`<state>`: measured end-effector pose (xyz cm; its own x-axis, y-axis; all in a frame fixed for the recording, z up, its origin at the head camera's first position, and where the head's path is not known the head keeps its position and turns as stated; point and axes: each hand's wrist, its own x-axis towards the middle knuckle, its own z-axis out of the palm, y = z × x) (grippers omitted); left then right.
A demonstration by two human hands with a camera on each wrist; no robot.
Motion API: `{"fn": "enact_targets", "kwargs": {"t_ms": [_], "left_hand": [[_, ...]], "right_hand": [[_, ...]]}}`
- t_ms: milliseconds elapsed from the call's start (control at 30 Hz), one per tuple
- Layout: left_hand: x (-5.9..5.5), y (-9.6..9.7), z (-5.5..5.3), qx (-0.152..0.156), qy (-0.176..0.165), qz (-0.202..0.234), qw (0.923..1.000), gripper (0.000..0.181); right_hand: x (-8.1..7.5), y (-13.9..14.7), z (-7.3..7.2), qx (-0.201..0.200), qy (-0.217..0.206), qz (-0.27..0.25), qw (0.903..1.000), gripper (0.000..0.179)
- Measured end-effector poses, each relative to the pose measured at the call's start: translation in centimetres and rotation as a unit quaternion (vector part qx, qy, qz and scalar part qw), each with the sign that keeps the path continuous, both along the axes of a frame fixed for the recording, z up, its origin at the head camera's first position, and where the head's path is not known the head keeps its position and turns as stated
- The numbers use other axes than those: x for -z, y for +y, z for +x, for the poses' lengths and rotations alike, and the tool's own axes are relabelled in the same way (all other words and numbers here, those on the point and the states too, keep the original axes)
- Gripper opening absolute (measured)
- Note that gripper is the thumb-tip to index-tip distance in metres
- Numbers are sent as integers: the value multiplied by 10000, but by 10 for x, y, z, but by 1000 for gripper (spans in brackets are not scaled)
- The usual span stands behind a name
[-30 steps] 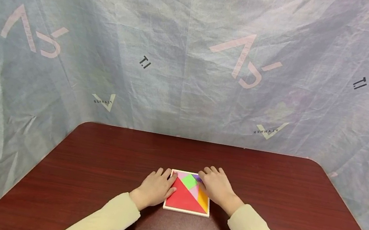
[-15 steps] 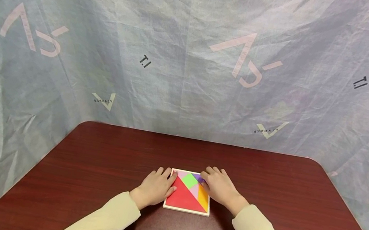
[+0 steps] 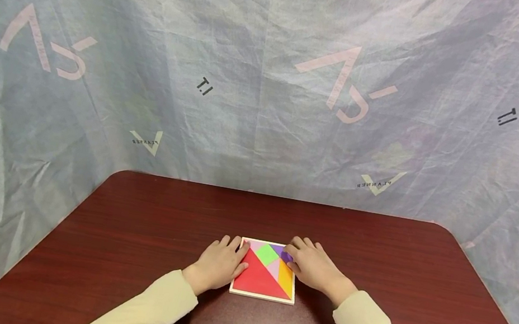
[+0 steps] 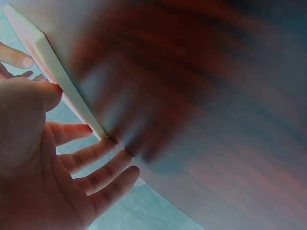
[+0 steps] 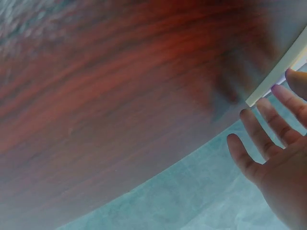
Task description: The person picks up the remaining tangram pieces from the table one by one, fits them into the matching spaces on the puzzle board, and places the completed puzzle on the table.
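Note:
A square tangram (image 3: 257,279) in a pale tray lies flat on the table, its coloured pieces fitted together. My left hand (image 3: 216,266) rests along the tray's left side, thumb and index finger over the red area and the other fingers spread beyond the edge. In the left wrist view the left hand (image 4: 57,167) has its fingertips at the tray's rim (image 4: 67,91). At the top right corner, my right hand (image 3: 316,265) touches the purple triangle (image 3: 278,250) with its index finger and thumb. The right wrist view shows the right hand (image 5: 283,167) with fairly straight fingers beside the tray edge (image 5: 278,69).
Within the tangram are a green square (image 3: 267,254), an orange piece (image 3: 286,279) and pink pieces. Around it spreads the dark red wooden table (image 3: 154,213). A grey printed cloth (image 3: 259,99) hangs behind the table and along both sides.
My right hand has slid a little to the right over the corner, so more of the purple triangle shows. The left hand and the tray stay in place.

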<state>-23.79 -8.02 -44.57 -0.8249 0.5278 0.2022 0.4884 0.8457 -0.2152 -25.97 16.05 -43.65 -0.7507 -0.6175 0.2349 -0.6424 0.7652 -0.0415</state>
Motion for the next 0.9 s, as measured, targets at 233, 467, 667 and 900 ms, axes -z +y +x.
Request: {"fn": "enact_targets", "kwargs": {"t_ms": [233,467,667,900], "left_hand": [[1,-1,-1,-44,-99,38,9999,48],[1,-2,-2,-40,-167,50,9998,48],[0,-3,-3,-22,-231,56,9997,48],[-9,-6,-3,38,-375,269,9989,47]], "right_hand": [[-4,2,3,-121,91,40,9999,23],[-10,9,7,-76,483,-75,9988,19],[-16,19,9,46,659,-194,9976,23],[-21,34,15,288,857,-297,9955,24]]}}
